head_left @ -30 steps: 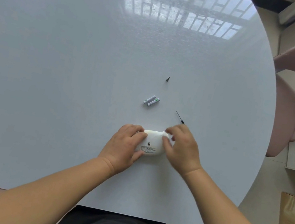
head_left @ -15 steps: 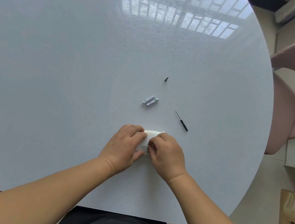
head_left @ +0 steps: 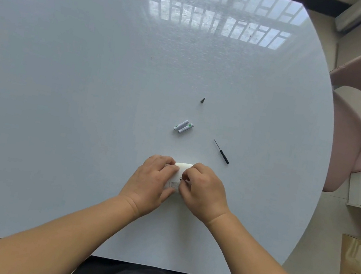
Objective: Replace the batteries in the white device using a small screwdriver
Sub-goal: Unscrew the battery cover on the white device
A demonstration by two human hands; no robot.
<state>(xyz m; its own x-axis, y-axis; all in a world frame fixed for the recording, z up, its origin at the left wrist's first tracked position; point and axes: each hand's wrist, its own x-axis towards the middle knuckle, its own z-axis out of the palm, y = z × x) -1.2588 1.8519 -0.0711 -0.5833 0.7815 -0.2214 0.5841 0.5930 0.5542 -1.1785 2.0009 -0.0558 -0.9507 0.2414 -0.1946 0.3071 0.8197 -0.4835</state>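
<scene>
Hands grip the white device (head_left: pixel 179 177) at the near desk (head_left: pixel 58 115) edge: left hand (head_left: pixel 152 180) clasping its side, right hand (head_left: pixel 201 189) pinching its cover. Screw (head_left: pixel 203 100), batteries (head_left: pixel 183 126) and screwdriver (head_left: pixel 221 151) lie farther off; a careless nudge might roll the screw away.

We hold the white device (head_left: pixel 176 179) on the pale round surface (head_left: pixel 62 91) with both hands: our left hand (head_left: pixel 152 180) curls round its nine o'clock side, our right hand (head_left: pixel 201 191) covers its three o'clock side, fingers bent onto its labelled face. Two batteries (head_left: pixel 183 126) lie side by side toward twelve o'clock, a small dark screw (head_left: pixel 203 100) beyond them. The small screwdriver (head_left: pixel 221 151) lies toward one o'clock, apart from our hands.
</scene>
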